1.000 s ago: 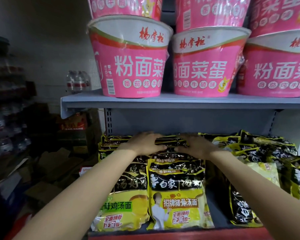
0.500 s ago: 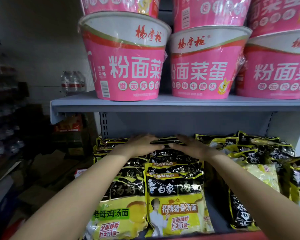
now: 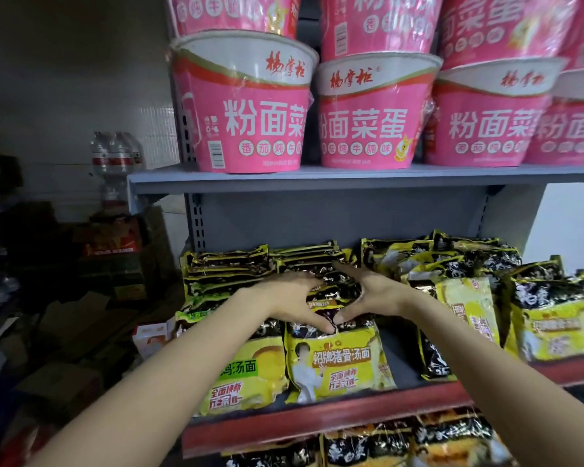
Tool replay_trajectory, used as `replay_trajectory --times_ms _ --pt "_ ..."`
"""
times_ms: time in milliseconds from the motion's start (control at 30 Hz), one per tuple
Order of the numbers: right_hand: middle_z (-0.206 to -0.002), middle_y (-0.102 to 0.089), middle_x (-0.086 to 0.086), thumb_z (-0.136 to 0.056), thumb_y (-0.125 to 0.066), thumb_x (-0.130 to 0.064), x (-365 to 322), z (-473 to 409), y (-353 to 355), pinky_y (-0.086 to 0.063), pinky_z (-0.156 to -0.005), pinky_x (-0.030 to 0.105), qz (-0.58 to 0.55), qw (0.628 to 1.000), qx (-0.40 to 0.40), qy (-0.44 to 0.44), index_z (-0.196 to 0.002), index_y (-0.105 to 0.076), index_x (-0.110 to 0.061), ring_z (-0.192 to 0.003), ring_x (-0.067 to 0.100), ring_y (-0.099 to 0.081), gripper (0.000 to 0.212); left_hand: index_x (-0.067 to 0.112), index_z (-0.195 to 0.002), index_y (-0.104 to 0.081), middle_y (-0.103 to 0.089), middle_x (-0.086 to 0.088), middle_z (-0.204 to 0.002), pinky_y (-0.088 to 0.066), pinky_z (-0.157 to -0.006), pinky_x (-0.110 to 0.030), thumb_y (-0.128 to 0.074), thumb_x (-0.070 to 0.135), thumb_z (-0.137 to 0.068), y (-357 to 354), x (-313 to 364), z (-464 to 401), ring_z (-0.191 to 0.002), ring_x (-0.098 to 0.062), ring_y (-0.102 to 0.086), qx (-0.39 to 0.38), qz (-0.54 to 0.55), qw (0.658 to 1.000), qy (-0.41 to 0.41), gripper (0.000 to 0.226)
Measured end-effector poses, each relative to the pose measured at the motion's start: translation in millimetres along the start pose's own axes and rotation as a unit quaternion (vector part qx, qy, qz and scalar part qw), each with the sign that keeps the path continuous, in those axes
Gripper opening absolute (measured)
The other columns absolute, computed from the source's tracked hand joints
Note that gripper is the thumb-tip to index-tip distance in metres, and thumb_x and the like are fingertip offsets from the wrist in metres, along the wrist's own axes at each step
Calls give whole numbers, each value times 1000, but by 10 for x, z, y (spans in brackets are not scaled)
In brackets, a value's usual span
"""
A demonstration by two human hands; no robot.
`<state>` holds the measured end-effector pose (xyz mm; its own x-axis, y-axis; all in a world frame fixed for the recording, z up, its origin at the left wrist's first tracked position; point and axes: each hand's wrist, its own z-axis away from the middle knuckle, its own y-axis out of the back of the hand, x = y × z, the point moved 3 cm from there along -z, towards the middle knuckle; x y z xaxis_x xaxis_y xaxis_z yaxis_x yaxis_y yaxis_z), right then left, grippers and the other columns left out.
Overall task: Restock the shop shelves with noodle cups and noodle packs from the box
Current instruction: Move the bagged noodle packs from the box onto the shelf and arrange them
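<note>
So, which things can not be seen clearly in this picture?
Head view only:
- The box: not in frame.
- Upper pink noodle cups: cut off by the top edge.
- Packs under the left hand and right hand: covered by the hands.
- Water bottles at left: dark and blurred.
- Bottom-shelf packs: cut off by the bottom edge.

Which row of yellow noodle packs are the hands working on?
The second row from the left, fronted by a pack picturing a person in white. Left hand and right hand rest on it; neighbouring rows are untouched.

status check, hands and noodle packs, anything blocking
Left hand and right hand spread on the middle row of noodle packs, fingers straight, thumbs nearly meeting. Packs stand in rows on the lower shelf. Nothing in the way.
</note>
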<state>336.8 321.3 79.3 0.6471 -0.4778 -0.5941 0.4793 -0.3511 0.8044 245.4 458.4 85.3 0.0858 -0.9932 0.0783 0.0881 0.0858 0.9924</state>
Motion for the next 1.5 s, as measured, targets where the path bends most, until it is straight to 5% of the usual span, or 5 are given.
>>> replay_trajectory --times_ms 467,767,900,1267,1500 --pt "-147 -38 4 -62 -82 -45 106 72 -58 -29 -105 23 37 994 105 -10 -142 -37 -17 -135 17 -35 96 28 -149 -13 -8 -2 -158 -9 -116 -46 -47 85 -64 14 -43 72 -146 -24 -7 41 -55 997 46 108" --pt "-120 -57 5 -88 -61 -28 127 500 144 -33 -81 20 83 956 277 49 -121 -60 -14 -111 19 -52 36 25 -128 -50 -52 5 -132 -37 -100 -36 -53 39 -88 116 537 144 -122 -18 -48 278 34 959 -46 43" --pt "-118 -58 2 -89 -58 -19 386 823 335 -40 -88 26 70 949 305 41 -116 -63 -14 -110 19 -54 28 23 -112 -59 -63 6 -113 -43 -90 -33 -51 29 -90 152 956 34 -106 -17 -56 333 99 936 -58 24" --pt "-122 -54 9 -90 -54 -16 1156 1155 1014 -39 -95 32 122 951 282 30 -126 -55 -12 -117 25 -49 36 19 -106 -64 -67 -2 -108 -50 -88 -33 -51 15 -89 -17 1485 -574 -100 -22 -62 345 253 902 59 21" --pt "-142 -40 10 -92 -53 -27 1311 461 1341 -38 -99 36 141 962 232 23 -137 -39 -17 -128 30 -40 48 17 -127 -52 -56 -7 -130 -43 -97 -36 -46 18 -95 130 1220 -1121 -117 -27 -53 276 165 943 81 32"
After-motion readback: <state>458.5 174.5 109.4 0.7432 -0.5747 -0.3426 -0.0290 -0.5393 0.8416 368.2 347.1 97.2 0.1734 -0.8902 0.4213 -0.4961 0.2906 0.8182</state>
